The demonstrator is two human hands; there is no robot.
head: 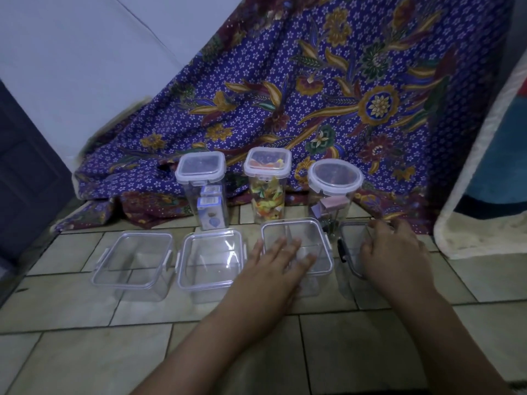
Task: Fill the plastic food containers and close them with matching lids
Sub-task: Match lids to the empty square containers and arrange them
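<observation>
Clear plastic everywhere in the head view, which is the only view here. Four low containers sit in a row on the tiled floor (85,352) across the middle of the frame, and three tall lidded ones stand behind them against the patterned cloth (313,81).

The relation that matters, I'd say: the third low container (319,232) lies directly under the left hand (281,262), whose fingers (295,245) are spread flat and resting on its lid, gripping nothing. The box runs slightly longer toward the top of the frame than across it. The right hand (395,252) is on the fourth low container (352,246) at centre right, fingers curled loosely over its rim; I can't tell whether they actually clamp it. So each hand already has its own box, and the two leftmost ones, the first low container (134,263) and the second low container (211,260), are well apart from the right hand and nearer the left.

Looks-wise: see-through walls, pale snap-clip lids, and all four low ones appear empty. Behind, the tall square container (205,192) holds small cartons, the middle tall container (268,192) colourful bits, and the round tall container (333,192) something pinkish.
</observation>
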